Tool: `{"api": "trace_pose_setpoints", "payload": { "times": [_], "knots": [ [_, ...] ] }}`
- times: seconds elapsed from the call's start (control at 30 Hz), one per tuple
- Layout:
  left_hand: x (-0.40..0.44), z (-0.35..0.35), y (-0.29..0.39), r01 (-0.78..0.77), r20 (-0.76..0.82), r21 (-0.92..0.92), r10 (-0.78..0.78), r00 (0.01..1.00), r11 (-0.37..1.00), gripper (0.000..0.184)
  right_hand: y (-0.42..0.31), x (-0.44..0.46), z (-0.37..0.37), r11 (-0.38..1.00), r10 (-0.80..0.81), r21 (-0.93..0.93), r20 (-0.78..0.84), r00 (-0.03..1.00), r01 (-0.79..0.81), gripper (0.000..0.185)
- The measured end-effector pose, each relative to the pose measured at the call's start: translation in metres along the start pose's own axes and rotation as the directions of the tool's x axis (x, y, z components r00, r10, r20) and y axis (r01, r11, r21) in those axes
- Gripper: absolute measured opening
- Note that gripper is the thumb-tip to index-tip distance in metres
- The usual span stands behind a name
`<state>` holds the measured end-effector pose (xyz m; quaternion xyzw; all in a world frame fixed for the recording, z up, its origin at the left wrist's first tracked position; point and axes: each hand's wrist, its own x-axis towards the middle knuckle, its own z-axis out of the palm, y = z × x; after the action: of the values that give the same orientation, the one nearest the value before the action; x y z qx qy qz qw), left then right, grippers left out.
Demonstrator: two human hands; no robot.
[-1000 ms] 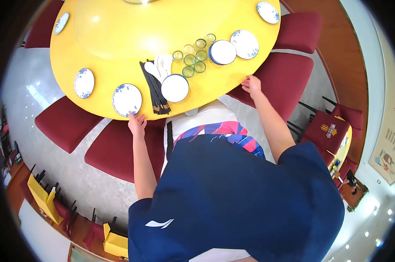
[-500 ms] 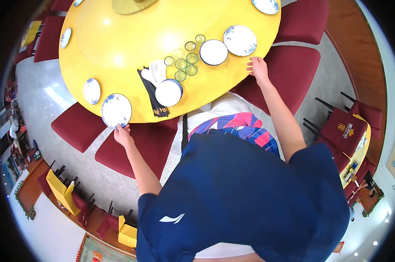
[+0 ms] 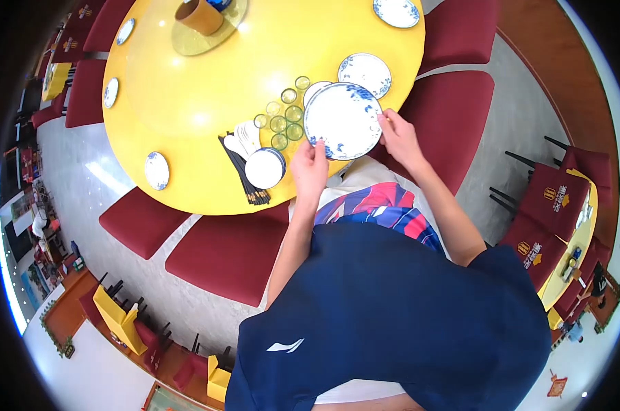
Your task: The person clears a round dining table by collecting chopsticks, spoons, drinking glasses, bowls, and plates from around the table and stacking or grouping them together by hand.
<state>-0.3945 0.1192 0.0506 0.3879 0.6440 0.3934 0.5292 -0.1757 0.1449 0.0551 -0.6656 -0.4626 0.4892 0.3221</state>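
Note:
A blue-patterned white plate (image 3: 344,118) is lifted in front of me between both hands. My left hand (image 3: 310,166) pinches its lower left rim, and my right hand (image 3: 399,137) grips its right rim. Behind it, a stack of bowls (image 3: 314,90) is partly hidden. Another patterned plate (image 3: 366,74) lies beyond. To the left stand several green-tinted glasses (image 3: 278,124). A second bowl stack (image 3: 264,168) sits near the table's front edge, beside white spoons (image 3: 244,140) and a bundle of black chopsticks (image 3: 245,179).
The round yellow table (image 3: 207,144) carries more plates along its rim, such as one at the left (image 3: 156,170). A brown container (image 3: 199,16) stands on the glass centre. Red chairs (image 3: 231,253) surround the table. People are visible far off at the right.
The plate that lay at the table's front left edge has come up and rightward in my left hand. My right hand has closed on its other side.

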Motion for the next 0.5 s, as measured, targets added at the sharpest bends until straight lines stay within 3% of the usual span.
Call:
{"api": "trace_pose_setpoints", "payload": {
  "times": [0.13, 0.2, 0.23, 0.27, 0.37, 0.5],
  "knots": [
    [0.020, 0.019, 0.007, 0.016, 0.116, 0.045, -0.022, 0.993, 0.999, 0.022, 0.023, 0.020, -0.028, 0.999, 0.008, 0.035, 0.061, 0.998, -0.010, 0.031],
    [0.032, 0.026, 0.008, 0.087, 0.284, 0.044, -0.096, 0.954, 0.995, 0.026, 0.050, 0.048, -0.036, 0.908, 0.099, 0.397, 0.112, 0.989, -0.136, 0.029],
    [0.029, 0.030, 0.017, 0.114, 0.283, -0.015, -0.105, 0.953, 0.993, 0.029, 0.064, 0.064, -0.031, 0.820, 0.122, 0.559, 0.033, 0.992, -0.120, 0.029],
    [0.026, 0.030, 0.018, 0.112, 0.278, -0.021, -0.102, 0.955, 0.993, 0.029, 0.066, 0.074, -0.035, 0.823, 0.118, 0.555, 0.036, 0.992, -0.118, 0.029],
    [0.016, 0.011, 0.020, 0.076, 0.276, -0.095, -0.047, 0.960, 0.993, 0.030, 0.086, 0.110, -0.043, 0.977, 0.160, 0.164, -0.148, 0.976, -0.136, 0.035],
    [-0.009, -0.048, 0.009, 0.180, 0.024, -0.201, -0.179, 0.984, 0.963, 0.031, 0.121, 0.152, -0.030, 0.958, 0.277, 0.150, -0.241, 0.930, -0.246, 0.032]
  ]
}}
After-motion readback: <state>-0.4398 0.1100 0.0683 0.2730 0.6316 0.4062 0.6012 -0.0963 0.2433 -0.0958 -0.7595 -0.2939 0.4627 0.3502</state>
